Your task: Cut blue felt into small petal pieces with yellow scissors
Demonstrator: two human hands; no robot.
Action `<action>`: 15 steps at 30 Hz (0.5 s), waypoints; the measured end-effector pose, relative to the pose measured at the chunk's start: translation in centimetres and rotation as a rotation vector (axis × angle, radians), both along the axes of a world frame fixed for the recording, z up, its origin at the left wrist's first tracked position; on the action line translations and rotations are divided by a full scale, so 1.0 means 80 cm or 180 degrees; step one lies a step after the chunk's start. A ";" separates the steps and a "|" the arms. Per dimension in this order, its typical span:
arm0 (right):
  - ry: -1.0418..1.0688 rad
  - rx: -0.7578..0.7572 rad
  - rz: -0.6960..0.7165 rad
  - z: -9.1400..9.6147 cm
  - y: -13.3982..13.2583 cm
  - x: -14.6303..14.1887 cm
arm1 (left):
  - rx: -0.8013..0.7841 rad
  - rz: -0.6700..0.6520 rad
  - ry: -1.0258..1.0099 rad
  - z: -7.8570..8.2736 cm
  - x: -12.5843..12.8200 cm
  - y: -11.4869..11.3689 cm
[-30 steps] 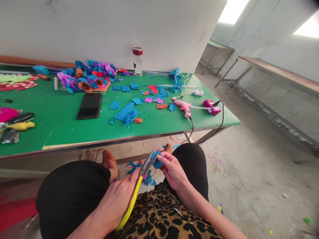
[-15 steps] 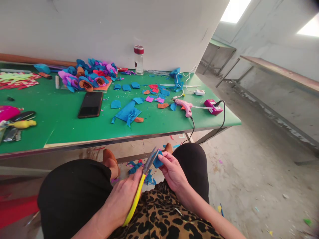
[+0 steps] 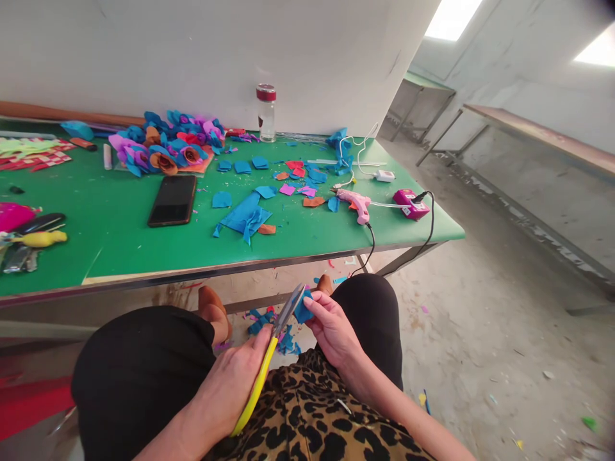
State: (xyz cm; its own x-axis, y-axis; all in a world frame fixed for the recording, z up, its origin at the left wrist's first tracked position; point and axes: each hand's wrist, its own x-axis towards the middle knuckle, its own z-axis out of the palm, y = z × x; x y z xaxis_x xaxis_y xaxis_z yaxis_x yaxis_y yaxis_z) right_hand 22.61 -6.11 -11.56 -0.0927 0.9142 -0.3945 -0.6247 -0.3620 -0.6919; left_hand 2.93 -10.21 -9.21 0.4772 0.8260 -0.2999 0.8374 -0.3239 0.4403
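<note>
My left hand (image 3: pixel 232 384) is closed around a pair of scissors with yellow handles (image 3: pixel 254 396), its fingers mostly hidden behind the hand. The blades (image 3: pixel 289 310) point up and away, close together, along the left edge of a small blue paper piece (image 3: pixel 302 312). Thumb and fingers of my right hand (image 3: pixel 332 323) pinch that piece from its right side. Both hands are above my lap, in front of the green table (image 3: pixel 129 246). Whether the blades are cutting into the paper I cannot tell.
On the table lie a cut blue sheet (image 3: pixel 245 214), a phone (image 3: pixel 173 200), a pink glue gun (image 3: pixel 354 203) wired to a magenta power box (image 3: pixel 411 205), and paper flowers (image 3: pixel 166 144). A glass bottle (image 3: pixel 266 115) stands by the wall. Paper scraps (image 3: pixel 262 322) litter the floor.
The scissor blades have drawn closer together along the blue paper piece. Both hands have stayed almost in place; the view has shifted slightly.
</note>
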 end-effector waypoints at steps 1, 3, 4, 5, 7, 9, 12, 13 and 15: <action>-0.0015 -0.0004 0.0008 0.000 0.000 0.000 | -0.0011 0.0011 -0.0024 0.001 -0.002 0.000; -0.0055 0.0004 0.0026 -0.001 0.001 0.001 | -0.0027 0.0029 -0.0093 0.002 -0.006 -0.001; -0.0080 0.0015 0.0041 -0.002 0.002 0.002 | -0.0043 0.0027 -0.0125 0.003 -0.009 -0.001; -0.0109 0.0032 0.0066 -0.002 0.002 0.003 | -0.0068 0.0017 -0.0153 0.004 -0.012 -0.001; -0.0170 0.0071 0.0159 -0.002 0.003 0.007 | -0.0117 0.0038 -0.0212 0.006 -0.019 -0.001; -0.0233 0.0075 0.0272 -0.001 0.003 0.011 | -0.0125 0.0128 -0.0322 0.011 -0.026 0.001; -0.0317 0.0035 0.0426 0.002 0.003 0.015 | -0.0086 0.0164 -0.0441 0.019 -0.036 0.003; -0.0329 0.0024 0.0471 0.003 0.003 0.015 | -0.0082 0.0115 -0.0419 0.021 -0.038 0.004; -0.0309 0.0015 0.0552 0.005 0.002 0.014 | -0.0057 -0.0036 -0.0274 0.021 -0.043 0.003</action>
